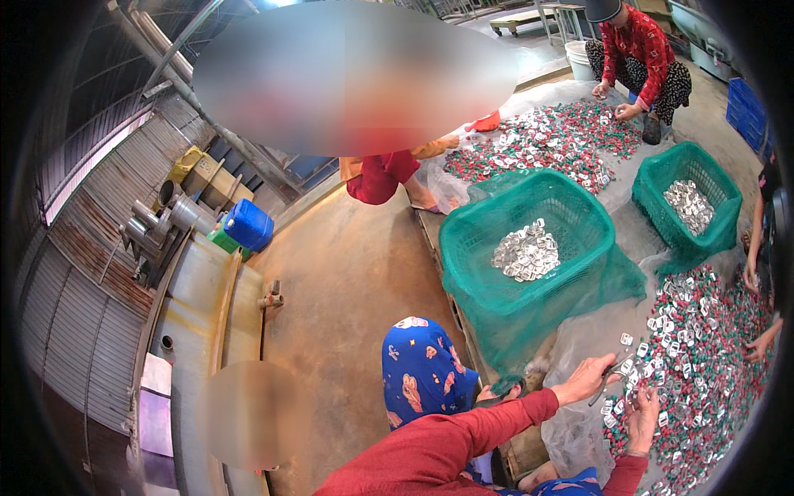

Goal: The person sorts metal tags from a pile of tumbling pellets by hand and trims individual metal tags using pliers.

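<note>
My left hand [581, 380], in a red sleeve, reaches over the near edge of the pile, its fingers closed round a thin, dark metal tool [605, 387] whose kind I cannot tell. Just to the right and nearer, my right hand [643, 420] is closed with its fingertips together; what they pinch, if anything, is too small to name. Around both hands spreads a pile [703, 364] of small red and green pieces, mixed with flat silver buckle-like pieces with slots. One such silver piece [626, 339] lies just beyond my left fingers.
A green netted basket [453, 248] with silver pieces stands beyond my left hand. A smaller green basket [649, 202] is to its right. Another person's hand [762, 341] works at the right. Farther off, a person in red [649, 58] squats by a second pile [538, 140].
</note>
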Demonstrator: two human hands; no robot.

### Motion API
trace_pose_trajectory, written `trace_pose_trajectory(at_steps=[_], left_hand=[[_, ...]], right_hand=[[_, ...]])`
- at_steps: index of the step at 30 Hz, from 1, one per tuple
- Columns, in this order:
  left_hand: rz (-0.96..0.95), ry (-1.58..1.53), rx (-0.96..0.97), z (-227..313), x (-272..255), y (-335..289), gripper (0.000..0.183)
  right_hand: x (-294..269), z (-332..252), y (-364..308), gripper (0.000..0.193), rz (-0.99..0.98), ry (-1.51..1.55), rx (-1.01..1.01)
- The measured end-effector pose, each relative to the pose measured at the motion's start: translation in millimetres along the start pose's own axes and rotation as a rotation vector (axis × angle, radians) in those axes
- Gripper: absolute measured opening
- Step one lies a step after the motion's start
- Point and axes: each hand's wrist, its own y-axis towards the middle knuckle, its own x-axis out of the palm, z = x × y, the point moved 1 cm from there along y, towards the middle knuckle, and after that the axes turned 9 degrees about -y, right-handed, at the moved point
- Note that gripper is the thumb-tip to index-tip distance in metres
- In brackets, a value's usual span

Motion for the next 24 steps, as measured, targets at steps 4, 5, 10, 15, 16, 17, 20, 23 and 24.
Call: trace_pose_trajectory(at_steps=[4, 5, 10, 15, 16, 17, 20, 23, 24], left_hand=[[-0.059, 0.178, -0.095, -15, -5, 11, 0.028], [-0.055, 0.225, -0.079, -19, -6, 12, 0.029], [0.011, 0.217, -0.015, -33, -13, 6, 0.029], [-0.027, 0.145, 0.098, -33, 13, -23, 0.03], [-0.026, 0.146, 0.101, -31, 19, -28, 0.03], [-0.07, 0.118, 0.063, -29, 24, -34, 0.03], [-0.126, 0.135, -0.014, -28, 33, -36, 0.03], [-0.07, 0.211, 0.035, -26, 31, -38, 0.029], [-0.003, 0.242, 0.123, -24, 29, -39, 0.028]], right_hand=[[-36, 31, 14, 0.031, 0.069, 0.067, -0.035], [-33, 33, 12, 0.034, 0.058, 0.094, -0.048], [-24, 33, 11, 0.035, -0.068, 0.159, -0.081], [-20, 42, 29, 0.03, -0.063, 0.142, -0.127], [-17, 49, 32, 0.031, -0.035, 0.138, -0.121], [-12, 51, 33, 0.031, -0.037, 0.138, -0.122], [9, 53, 32, 0.032, 0.027, 0.149, 0.005], [33, 35, 20, 0.034, 0.084, 0.09, -0.024], [33, 36, 19, 0.031, 0.09, 0.058, -0.067]])
